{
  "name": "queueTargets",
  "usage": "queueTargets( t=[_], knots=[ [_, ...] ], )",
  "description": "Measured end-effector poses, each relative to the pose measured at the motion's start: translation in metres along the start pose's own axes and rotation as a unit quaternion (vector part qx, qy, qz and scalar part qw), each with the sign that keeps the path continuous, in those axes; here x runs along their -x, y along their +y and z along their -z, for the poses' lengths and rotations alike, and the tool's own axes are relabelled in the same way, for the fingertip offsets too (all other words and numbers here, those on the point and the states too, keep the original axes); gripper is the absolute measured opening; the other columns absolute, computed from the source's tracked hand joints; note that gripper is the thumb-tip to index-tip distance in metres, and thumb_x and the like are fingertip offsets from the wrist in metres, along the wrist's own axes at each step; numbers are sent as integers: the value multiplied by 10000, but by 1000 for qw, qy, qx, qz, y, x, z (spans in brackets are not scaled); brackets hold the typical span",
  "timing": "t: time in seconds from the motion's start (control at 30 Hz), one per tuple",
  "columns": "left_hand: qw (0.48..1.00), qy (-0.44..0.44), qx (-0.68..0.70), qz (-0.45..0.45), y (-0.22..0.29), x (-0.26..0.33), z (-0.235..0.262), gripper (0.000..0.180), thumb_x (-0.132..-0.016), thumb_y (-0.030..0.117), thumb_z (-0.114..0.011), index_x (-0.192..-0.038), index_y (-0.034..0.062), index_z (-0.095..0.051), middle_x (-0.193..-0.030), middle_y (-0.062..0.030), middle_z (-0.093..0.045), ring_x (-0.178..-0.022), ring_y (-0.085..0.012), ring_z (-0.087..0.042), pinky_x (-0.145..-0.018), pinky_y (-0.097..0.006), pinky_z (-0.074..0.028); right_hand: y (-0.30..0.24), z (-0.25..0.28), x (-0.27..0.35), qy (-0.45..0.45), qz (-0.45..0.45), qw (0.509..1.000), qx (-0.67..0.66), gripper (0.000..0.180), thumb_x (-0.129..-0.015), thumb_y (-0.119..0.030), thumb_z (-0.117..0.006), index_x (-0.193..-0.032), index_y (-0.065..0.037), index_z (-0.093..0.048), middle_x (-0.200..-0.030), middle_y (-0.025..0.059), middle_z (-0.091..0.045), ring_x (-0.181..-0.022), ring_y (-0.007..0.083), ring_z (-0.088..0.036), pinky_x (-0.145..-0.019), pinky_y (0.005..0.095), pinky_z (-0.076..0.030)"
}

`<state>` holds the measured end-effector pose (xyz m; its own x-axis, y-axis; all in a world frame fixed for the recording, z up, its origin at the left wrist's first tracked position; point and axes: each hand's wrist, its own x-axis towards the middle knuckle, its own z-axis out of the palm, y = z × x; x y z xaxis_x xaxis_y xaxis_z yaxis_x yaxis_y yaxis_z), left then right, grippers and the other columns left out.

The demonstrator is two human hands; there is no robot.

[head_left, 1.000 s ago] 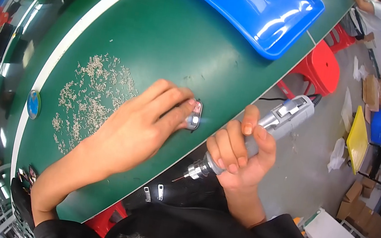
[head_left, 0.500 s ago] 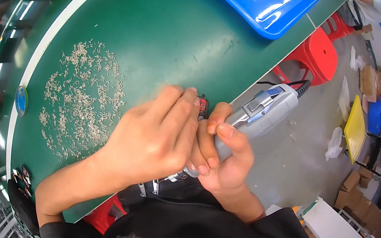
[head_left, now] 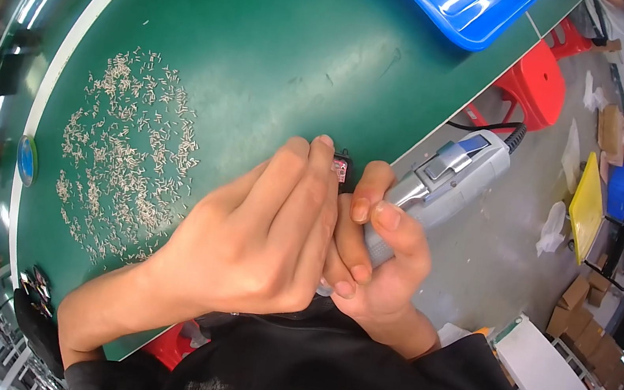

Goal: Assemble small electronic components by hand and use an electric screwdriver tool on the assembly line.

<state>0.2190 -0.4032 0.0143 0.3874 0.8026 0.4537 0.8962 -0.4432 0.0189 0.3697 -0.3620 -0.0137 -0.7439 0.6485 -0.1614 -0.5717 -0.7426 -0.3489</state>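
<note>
My right hand [head_left: 386, 261] is wrapped round a grey electric screwdriver [head_left: 451, 171], whose corded end points up and to the right. Close against it, my left hand [head_left: 267, 229] has its fingers bent over a small dark-cased part with a red inside [head_left: 340, 169]. Only the top of that part shows past the fingertips; the rest is hidden behind the hand. The tip of the screwdriver is also out of sight under my hands. To the left of my left hand, a wide scatter of small metal screws [head_left: 129, 161] lies on the green table [head_left: 268, 53].
A blue tray [head_left: 471, 26] sits at the far edge of the table. A small blue-green round dish [head_left: 27, 160] is at the left. Beyond the right edge stand red stools [head_left: 535, 83]. Cardboard boxes [head_left: 585, 321] and a yellow panel [head_left: 586, 206] are farther right.
The view has shifted slightly, so the tray and stools sit farther right. Both hands keep their grip, with the screwdriver and small part held close together.
</note>
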Motion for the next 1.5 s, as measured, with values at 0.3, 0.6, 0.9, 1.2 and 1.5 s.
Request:
queueTargets(
  t=[0.3, 0.6, 0.9, 1.2, 1.5],
  knots=[
    [998, -62, 22, 19, 2, 4, 6, 378, -627, -36, -670, -975, -174, -620, -1073, -269, -629, -928, -352, -647, -656, -358, -573, -42, 2, -6, -113, -2, 987, 112, 160, -999, -239, -406, -979, -88, -455, -551, 3, -430, -446, 125, -456, -528, 294, -428],
    [993, -105, 22, 41, 10, 4, 13, 374, -666, -72, -694, -1014, -186, -616, -1092, -270, -622, -952, -349, -643, -712, -376, -577, -117, -23, -53, -268, 76, 909, 309, 362, -1033, -425, -376, -1033, -87, -505, -582, 12, -465, -494, 139, -480, -589, 303, -420],
    [996, -71, 21, 42, 10, 7, 4, 309, -681, -92, -702, -966, -189, -633, -1034, -266, -640, -917, -348, -657, -714, -380, -582, -116, -16, -70, -279, 43, 905, 318, 406, -1029, -421, -331, -1060, -80, -549, -578, 22, -467, -511, 144, -474, -618, 308, -410],
    [999, -39, 20, 34, 6, 10, 0, 285, -662, -102, -701, -927, -190, -645, -1011, -264, -649, -891, -347, -663, -679, -370, -586, -112, -22, -73, -276, 21, 899, 341, 387, -1030, -412, -321, -1049, -92, -537, -582, 28, -470, -493, 147, -471, -622, 316, -412],
    [999, -32, 35, 22, 6, 13, -1, 331, -611, -46, -682, -907, -190, -644, -1037, -278, -642, -892, -355, -649, -667, -372, -581, -95, -29, -73, -289, 22, 890, 353, 332, -1036, -381, -300, -970, -119, -493, -581, 5, -469, -478, 125, -465, -589, 287, -406]
  ],
)
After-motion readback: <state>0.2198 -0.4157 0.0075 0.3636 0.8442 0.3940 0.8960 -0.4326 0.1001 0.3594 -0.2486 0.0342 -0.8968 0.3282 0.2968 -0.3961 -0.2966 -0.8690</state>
